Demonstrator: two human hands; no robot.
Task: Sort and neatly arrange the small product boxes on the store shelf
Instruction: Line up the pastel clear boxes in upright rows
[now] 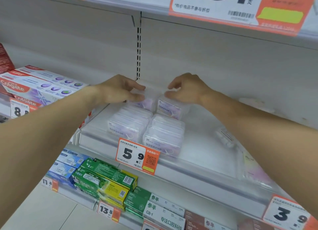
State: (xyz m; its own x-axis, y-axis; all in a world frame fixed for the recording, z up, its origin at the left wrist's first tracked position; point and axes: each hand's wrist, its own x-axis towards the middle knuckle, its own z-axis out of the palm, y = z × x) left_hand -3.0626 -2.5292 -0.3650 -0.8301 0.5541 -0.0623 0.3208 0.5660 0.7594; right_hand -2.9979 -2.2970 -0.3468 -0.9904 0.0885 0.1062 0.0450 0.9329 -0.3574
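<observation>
At frame centre, left hand [118, 90] and right hand [185, 90] each pinch rear clear box [169, 108]; light, rigid, slick plastic, likely best gripped by side walls.

One head-worn view looks forward and down, close on the shelf [197, 174].

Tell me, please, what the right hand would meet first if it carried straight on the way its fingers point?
The right hand points leftward, so it would probably meet the clear box under the left hand's fingers first, though depth between them is unclear.
</observation>
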